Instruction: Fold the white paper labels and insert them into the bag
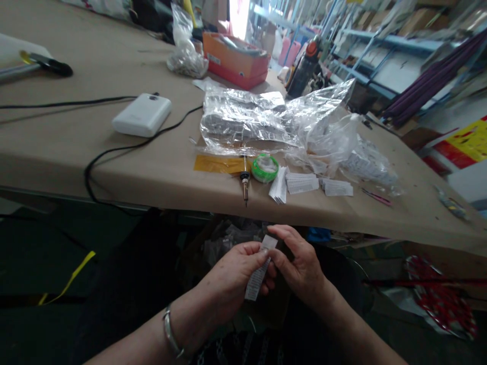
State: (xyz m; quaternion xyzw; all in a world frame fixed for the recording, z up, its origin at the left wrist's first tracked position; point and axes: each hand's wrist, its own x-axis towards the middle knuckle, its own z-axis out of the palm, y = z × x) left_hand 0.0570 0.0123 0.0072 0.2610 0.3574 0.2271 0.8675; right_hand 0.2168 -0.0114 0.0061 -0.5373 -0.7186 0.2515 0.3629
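My left hand (236, 268) grips a narrow white strip with fine print (256, 280) between thumb and fingers, below the table's front edge. My right hand (299, 261) is at the strip's upper end, its thumb pressed to it and its index finger curled near the top. Small clear plastic pieces (232, 235) lie beneath my hands, partly hidden. On the table edge ahead are stacks of similar strips (302, 183), a green-rimmed roll (265, 168) and a slim pen-like tool with a metal tip (245, 185), which looks like a soldering iron.
Crumpled clear plastic bags (247, 119) spread across the table (182, 180). A white power bank (142, 115) sits left beside a black cable (114, 149). Behind stands an orange box (236, 60). Pink tweezers (376, 196) and pliers (452, 204) lie to the right.
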